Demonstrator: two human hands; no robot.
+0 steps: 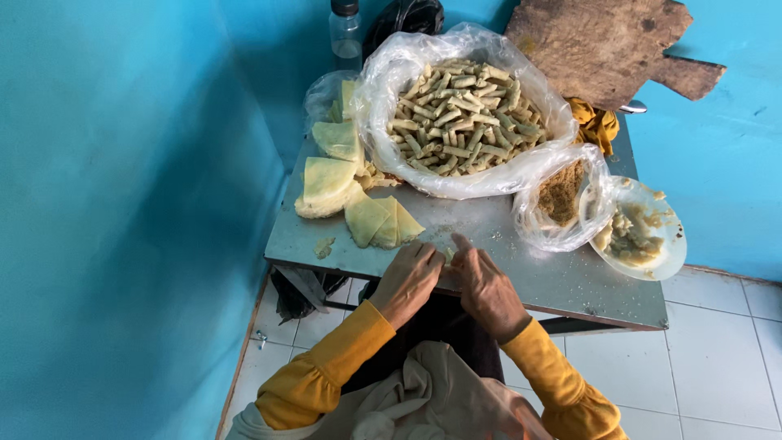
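My left hand (pixel 407 281) and my right hand (pixel 486 287) meet at the near edge of a small metal table (pixel 562 277). Both have fingers curled around a small pale piece of dough wrapper (pixel 447 255) between them; most of it is hidden. Just beyond my left hand lie stacks of pale yellow-green folded wrappers (pixel 381 222), with more stacks (pixel 330 175) further left. A large clear plastic bag (pixel 391 90) full of several rolled sticks (pixel 464 118) sits at the back of the table.
A smaller plastic bag of brown crumbs (pixel 562 193) and a white plate of pale filling (pixel 639 236) stand at the right. A worn wooden board (pixel 607 45) leans on the blue wall. A clear bottle (pixel 346 33) stands at the back. White floor tiles (pixel 717 350) lie below.
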